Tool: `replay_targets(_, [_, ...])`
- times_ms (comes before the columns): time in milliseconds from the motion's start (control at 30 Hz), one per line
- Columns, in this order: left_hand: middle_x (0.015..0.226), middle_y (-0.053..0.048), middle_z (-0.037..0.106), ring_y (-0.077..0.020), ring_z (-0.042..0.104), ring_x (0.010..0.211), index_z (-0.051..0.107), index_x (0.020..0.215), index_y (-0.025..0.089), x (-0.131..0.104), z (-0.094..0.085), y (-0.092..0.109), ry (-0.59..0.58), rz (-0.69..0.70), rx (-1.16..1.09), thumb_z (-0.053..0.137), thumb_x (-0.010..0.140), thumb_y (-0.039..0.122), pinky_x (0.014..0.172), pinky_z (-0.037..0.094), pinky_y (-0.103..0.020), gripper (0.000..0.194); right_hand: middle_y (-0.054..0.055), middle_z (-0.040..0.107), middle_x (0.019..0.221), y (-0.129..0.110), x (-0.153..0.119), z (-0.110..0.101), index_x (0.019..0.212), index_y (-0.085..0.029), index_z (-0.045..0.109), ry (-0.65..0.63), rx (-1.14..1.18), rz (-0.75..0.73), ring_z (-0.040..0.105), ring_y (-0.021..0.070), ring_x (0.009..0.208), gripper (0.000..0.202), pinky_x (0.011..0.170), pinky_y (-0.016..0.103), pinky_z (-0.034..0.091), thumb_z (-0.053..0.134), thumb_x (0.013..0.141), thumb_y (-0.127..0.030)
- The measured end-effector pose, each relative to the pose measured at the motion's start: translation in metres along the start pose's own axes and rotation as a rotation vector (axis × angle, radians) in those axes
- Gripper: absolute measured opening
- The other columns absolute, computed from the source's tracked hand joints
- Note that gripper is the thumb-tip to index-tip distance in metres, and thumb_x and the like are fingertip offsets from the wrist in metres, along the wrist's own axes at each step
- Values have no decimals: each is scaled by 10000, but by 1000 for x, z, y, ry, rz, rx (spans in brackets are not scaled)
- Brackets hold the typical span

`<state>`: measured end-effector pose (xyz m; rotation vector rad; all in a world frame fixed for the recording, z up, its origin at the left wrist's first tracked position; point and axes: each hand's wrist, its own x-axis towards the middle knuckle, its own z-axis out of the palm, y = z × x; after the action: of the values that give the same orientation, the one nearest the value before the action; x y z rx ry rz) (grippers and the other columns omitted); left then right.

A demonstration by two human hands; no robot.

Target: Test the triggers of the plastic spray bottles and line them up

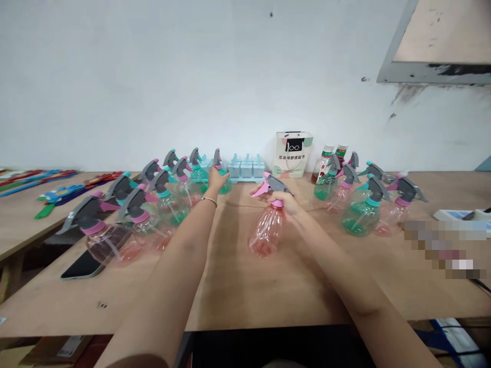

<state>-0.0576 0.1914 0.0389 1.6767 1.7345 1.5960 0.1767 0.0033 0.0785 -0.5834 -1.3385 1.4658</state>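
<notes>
My right hand (283, 200) is wrapped round the neck and grey-and-pink trigger head of a clear pink spray bottle (265, 232), near the table's middle. The bottle leans slightly. Farther back, my left hand (218, 180) is at a green spray bottle (225, 187) with a pink collar, just below its grey head; its fingers are partly hidden, and I cannot tell how firmly they close. Several pink and green spray bottles (171, 207) stand to the left of my left arm. More spray bottles (360, 219) are grouped on the right.
Light-blue popsicle moulds (246, 168) and a paper bag (292, 156) stand by the wall. Two labelled bottles (325, 162) are right of the bag. A phone (82, 265) lies front left. Colourful gloves (61, 194) lie on the left table (19, 222).
</notes>
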Motion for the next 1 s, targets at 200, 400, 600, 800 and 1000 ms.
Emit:
replay_targets(200, [1321,-213,503,-416,433,1321,526,1123,153,-60,-2,5,-22,50,219,732,767,360,1096,340,-533,460,48,768,973,-6,-2,-4,913,-224,689,-15,12,28,715,254,940,401,549,252,491,610,522,-192])
replay_targets(400, [1090,-106,603,-306,589,1111,523,1096,182,-145,-46,21,-161,259,127,715,778,437,982,452,-458,451,39,757,871,-19,-5,0,832,-225,643,111,15,-28,711,260,951,245,647,300,551,672,589,-241])
replay_targets(600, [1221,-125,616,-300,589,1195,468,1254,195,-191,-67,33,-191,186,5,685,818,460,1037,445,-466,555,27,721,786,-19,-3,4,745,-224,580,148,46,-49,704,239,889,206,661,306,556,659,556,-224])
replay_targets(800, [1239,-129,604,-314,569,1222,465,1277,207,-193,-62,32,-183,216,-7,697,811,437,1061,428,-495,569,30,681,705,-8,1,-1,659,-205,562,143,28,-95,657,197,742,135,557,265,482,583,526,-198])
replay_targets(1000, [1205,-126,610,-310,572,1211,467,1256,203,-193,-59,30,-167,232,-25,692,818,419,1050,438,-489,538,25,682,699,-8,-2,9,702,-213,599,78,15,-22,633,199,685,188,547,288,482,636,519,-242])
